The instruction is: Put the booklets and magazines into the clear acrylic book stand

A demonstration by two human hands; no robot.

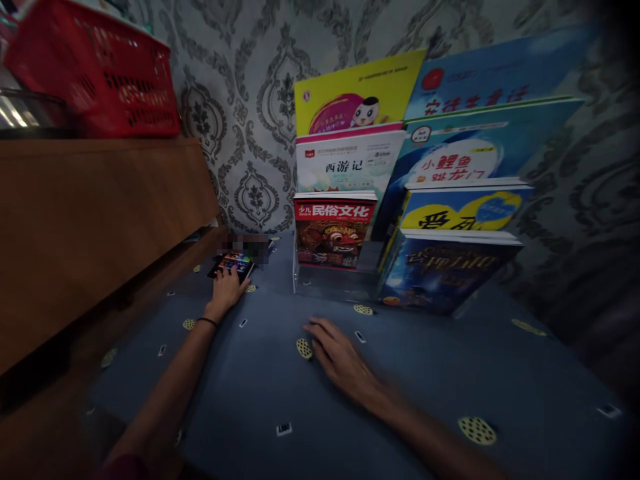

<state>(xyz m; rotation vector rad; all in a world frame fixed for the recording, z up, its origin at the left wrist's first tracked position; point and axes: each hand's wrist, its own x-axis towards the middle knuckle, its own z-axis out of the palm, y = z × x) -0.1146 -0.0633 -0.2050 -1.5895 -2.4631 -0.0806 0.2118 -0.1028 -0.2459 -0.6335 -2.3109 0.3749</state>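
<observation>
Two hands on the desk: left hand reaches a phone by the cabinet, fingers touching it, no closed grip; right hand lies flat, open, before the books

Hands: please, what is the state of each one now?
Left hand: open, fingers on the phone.
Right hand: open, flat on the blue cloth, holding nothing.
</observation>
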